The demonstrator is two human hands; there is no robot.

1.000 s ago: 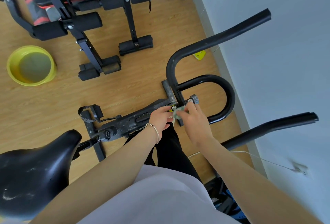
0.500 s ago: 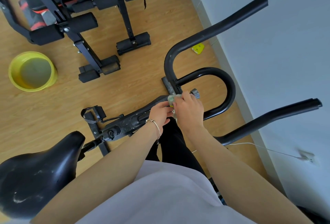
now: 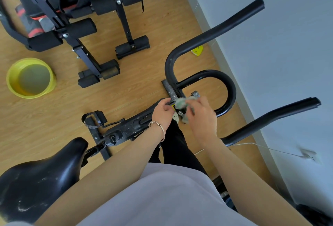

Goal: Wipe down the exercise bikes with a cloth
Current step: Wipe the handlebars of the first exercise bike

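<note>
At the bike (image 3: 129, 126) handlebar (image 3: 212, 33) clamp (image 3: 170, 90), cloth (image 3: 180, 102) on metal.
Right hand (image 3: 201, 116) is kinda blurry, but it's got the greenish cloth bunched in its fingers, pressed right on the clamp bolts. Left hand (image 3: 162, 113) pinches the clamp's edge just beside the cloth. Saddle (image 3: 41, 177) sits lower left, yellow bowl (image 3: 30, 78) on the floor (image 3: 54, 117).

The right hand (image 3: 201, 117), blurred, pinches a grey-green cloth (image 3: 181, 102) against the clamp (image 3: 171, 90) where the black handlebar (image 3: 207, 38) joins the exercise bike's frame (image 3: 129, 126). The left hand (image 3: 162, 113), a bracelet (image 3: 158, 125) at its wrist, lies with curled fingers just beside the cloth at the same clamp; whether it grips is unclear. The black saddle (image 3: 41, 180) sits nearest. On the wooden floor (image 3: 144, 81) a yellow basin (image 3: 30, 78) stands near a sit-up bench (image 3: 81, 27). A small yellow object (image 3: 197, 51) lies by the floor's wall edge.
</note>
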